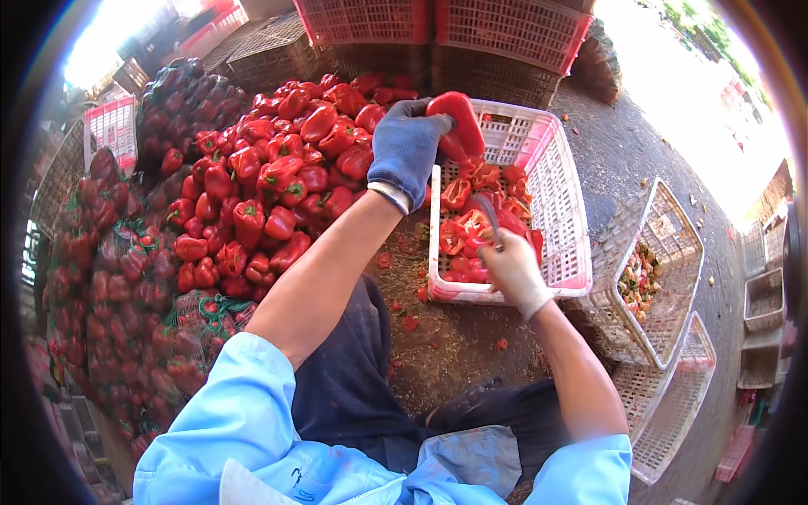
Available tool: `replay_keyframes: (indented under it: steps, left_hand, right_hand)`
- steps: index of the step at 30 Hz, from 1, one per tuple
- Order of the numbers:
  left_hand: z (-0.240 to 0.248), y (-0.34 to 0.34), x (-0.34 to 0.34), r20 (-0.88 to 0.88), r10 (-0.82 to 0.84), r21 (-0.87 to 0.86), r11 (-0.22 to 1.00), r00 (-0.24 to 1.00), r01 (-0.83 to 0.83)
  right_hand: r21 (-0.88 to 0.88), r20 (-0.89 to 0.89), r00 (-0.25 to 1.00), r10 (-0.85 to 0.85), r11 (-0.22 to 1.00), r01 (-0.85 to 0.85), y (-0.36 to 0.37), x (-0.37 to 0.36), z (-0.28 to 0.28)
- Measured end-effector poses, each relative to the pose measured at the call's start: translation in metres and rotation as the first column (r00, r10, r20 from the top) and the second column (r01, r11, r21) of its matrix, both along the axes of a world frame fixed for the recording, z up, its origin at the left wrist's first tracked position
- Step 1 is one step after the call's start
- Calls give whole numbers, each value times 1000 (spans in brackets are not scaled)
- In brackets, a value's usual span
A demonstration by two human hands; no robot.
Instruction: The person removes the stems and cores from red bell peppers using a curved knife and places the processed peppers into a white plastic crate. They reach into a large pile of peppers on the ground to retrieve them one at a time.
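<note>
My left hand (406, 150), in a blue knit glove, is closed round a red bell pepper (461, 126) above the far left corner of a white and pink plastic crate (560, 198). Cut red pepper pieces (471, 231) lie inside that crate, some with pale insides showing. Over the crate's near side, my right hand (515, 271) in a whitish glove grips a knife (486, 210) with a thin curved blade. A big heap of whole red peppers (252, 185) rises to the left of the crate, close to my left forearm.
Mesh sacks full of peppers (109, 286) stand along the left. At right, a tilted crate (665, 278) holds small pepper scraps (640, 282), with another crate (673, 404) nearer me. Stacked crates (505, 34) block the far side. Bits litter the floor (421, 337) by my legs.
</note>
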State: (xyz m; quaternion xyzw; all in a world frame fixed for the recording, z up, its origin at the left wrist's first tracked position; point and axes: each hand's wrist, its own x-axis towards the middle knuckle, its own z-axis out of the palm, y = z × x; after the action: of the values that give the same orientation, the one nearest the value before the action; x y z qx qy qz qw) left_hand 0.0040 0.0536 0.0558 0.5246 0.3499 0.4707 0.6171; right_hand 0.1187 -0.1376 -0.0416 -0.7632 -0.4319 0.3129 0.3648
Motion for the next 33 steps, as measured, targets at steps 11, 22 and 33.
replay_keyframes:
  steps: [11,22,33]
  left_hand:
    - [-31,-24,-10,-528,-182,372,828,829,419]
    - [-42,-27,-6,-262,-476,3,869,839,494]
    - [-33,-33,-5,106,-612,-124,774,783,621]
  right_hand:
    - [247,-406,902,-147,932,263,28,12,86]
    - [208,-274,945,-177,949,237,25,21,94]
    - [154,-595,784,-177,932,327,11,56,63]
